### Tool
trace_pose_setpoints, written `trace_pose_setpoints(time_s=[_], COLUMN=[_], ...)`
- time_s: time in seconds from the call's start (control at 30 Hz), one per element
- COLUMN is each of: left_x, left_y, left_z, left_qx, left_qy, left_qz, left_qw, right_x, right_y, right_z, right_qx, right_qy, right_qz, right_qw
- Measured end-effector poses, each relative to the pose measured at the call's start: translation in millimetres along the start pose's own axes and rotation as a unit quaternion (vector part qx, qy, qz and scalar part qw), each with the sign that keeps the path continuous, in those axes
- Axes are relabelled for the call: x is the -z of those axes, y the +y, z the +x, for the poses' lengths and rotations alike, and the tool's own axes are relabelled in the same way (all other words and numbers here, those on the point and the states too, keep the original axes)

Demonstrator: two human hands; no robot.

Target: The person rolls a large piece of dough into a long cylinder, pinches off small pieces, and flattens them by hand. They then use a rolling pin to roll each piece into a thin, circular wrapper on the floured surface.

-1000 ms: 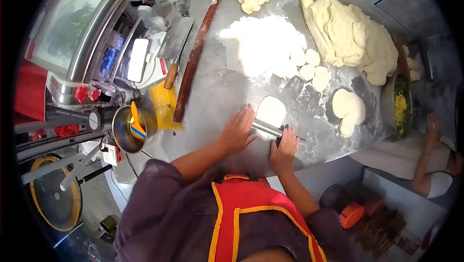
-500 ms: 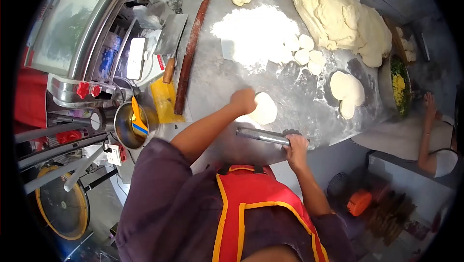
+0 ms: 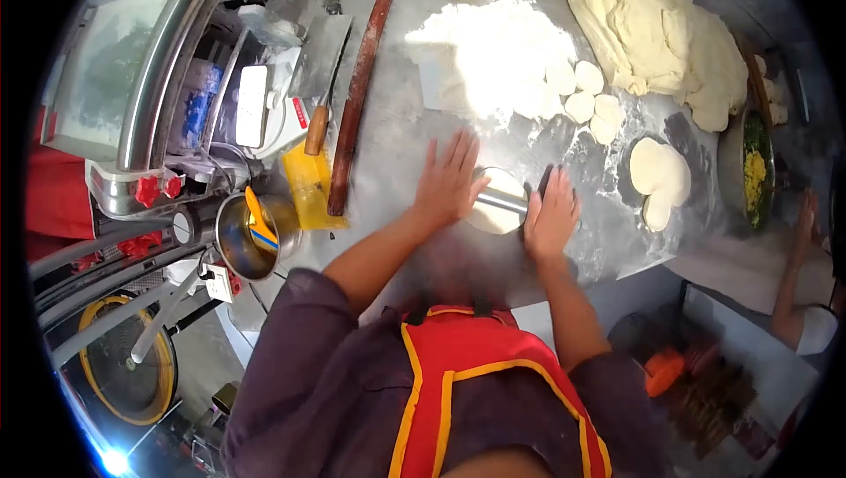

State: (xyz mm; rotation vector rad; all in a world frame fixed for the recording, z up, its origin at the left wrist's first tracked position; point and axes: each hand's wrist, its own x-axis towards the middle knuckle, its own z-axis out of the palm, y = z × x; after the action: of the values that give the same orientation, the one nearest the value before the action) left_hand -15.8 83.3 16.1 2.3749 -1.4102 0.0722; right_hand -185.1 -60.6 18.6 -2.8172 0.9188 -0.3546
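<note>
A short metal rolling pin (image 3: 500, 200) lies across a flat round of dough (image 3: 499, 214) on the floured steel table (image 3: 397, 152). My left hand (image 3: 449, 180) presses flat on the pin's left end, fingers spread. My right hand (image 3: 552, 215) presses on its right end, palm down. Two rolled dough rounds (image 3: 657, 174) lie to the right. Small dough balls (image 3: 589, 99) sit beside a pile of flour (image 3: 493, 51), and a big mass of dough (image 3: 656, 33) fills the far right.
A long wooden rolling pin (image 3: 363, 81) and a cleaver (image 3: 319, 81) lie at the left. A metal pot (image 3: 249, 236) with a brush stands by the table's left corner. A bowl of green and yellow filling (image 3: 756, 174) is at the right, near another person's hand (image 3: 806, 214).
My left hand left the dough round and came back onto the pin. My right hand brought the pin up over the round. Both palms now press it down.
</note>
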Motion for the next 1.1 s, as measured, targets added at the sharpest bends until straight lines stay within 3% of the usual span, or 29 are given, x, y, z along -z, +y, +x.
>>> trace_pose_setpoints(time_s=[0.13, 0.23, 0.4, 0.53, 0.6, 0.67, 0.73, 0.83, 0.93, 1.07, 1.1], left_x=[-17.8, -17.5, 12.1, 17.4, 1.7, -7.1, -15.9, -15.4, -20.8, 2.1, -7.5], left_y=[-23.4, -22.7, -0.8, 12.6, 4.7, 11.3, 11.5, 8.7, -9.3, -17.8, -23.1], left_z=[84.4, 91.5, -32.5, -94.0, -67.1, -20.5, 17.1, 40.1, 41.9, 33.8, 29.9], left_qx=[-0.044, -0.033, -0.009, 0.007, 0.023, 0.097, 0.087, 0.081, 0.0, 0.188, 0.209], left_qy=[0.085, 0.061, -0.039, -0.026, -0.037, 0.002, -0.039, -0.196, -0.109, -0.179, -0.127], left_qz=[0.017, 0.014, -0.063, -0.098, -0.121, -0.16, -0.191, -0.175, -0.244, -0.339, -0.322], left_qw=[0.995, 0.997, 0.997, 0.995, 0.992, 0.982, 0.977, 0.961, 0.964, 0.904, 0.915], right_x=[-14.5, -14.0, 4.5, 13.5, 12.3, 14.5, 26.8, 41.1, 50.2, 52.1, 56.1], right_y=[16.7, 18.8, -6.3, -12.5, -2.2, 3.7, 11.9, 39.7, 59.0, 56.2, 46.1], right_z=[69.7, 79.0, -38.1, -89.7, -69.9, -51.9, -53.2, -75.0, -105.2, -119.1, -116.2], right_qx=[-0.03, -0.026, 0.032, 0.043, 0.041, 0.035, 0.053, 0.074, 0.065, 0.044, 0.048], right_qy=[0.018, 0.026, -0.027, -0.057, -0.06, -0.074, -0.091, -0.114, -0.117, -0.116, -0.104], right_qz=[-0.042, -0.029, 0.072, 0.104, 0.119, 0.14, 0.153, 0.158, 0.151, 0.131, 0.126], right_qw=[0.998, 0.999, 0.997, 0.992, 0.99, 0.987, 0.983, 0.978, 0.979, 0.983, 0.985])
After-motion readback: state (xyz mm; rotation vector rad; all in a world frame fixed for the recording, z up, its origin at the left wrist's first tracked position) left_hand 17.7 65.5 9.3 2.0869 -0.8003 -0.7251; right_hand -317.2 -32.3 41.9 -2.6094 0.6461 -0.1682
